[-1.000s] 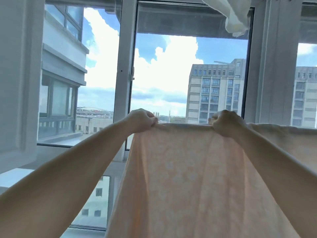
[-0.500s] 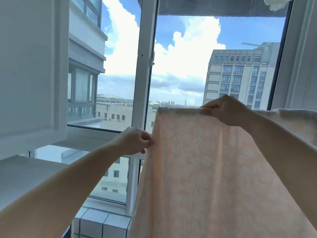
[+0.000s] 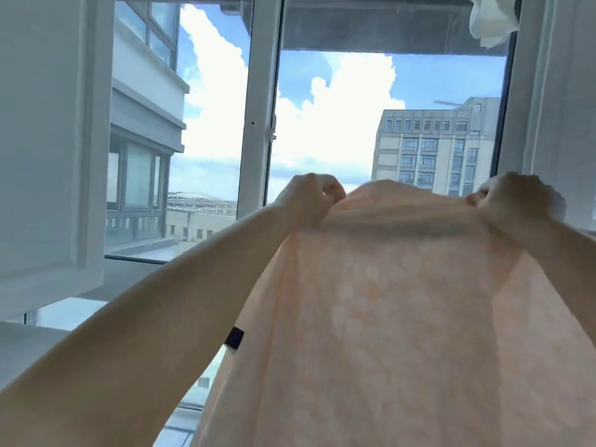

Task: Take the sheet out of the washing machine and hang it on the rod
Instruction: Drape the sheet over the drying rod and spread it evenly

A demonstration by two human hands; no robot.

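Head view: both hands lift a peach sheet up before the window.

The left hand (image 3: 311,200) at 12 o'clock and the right hand (image 3: 516,204) at 2 o'clock each have fingers curled tight, pinching the top edge of the peach patterned sheet (image 3: 387,317), which fills the view from centre to 5 o'clock. Holding the edge spread apart keeps it flat, likely ready to go over a rod; no rod is visible. A small dark tag (image 3: 234,338) sits on the sheet's edge at 7 o'clock; no writing is legible. White cloth (image 3: 490,17) hangs at 1 o'clock by the window frame (image 3: 258,124).
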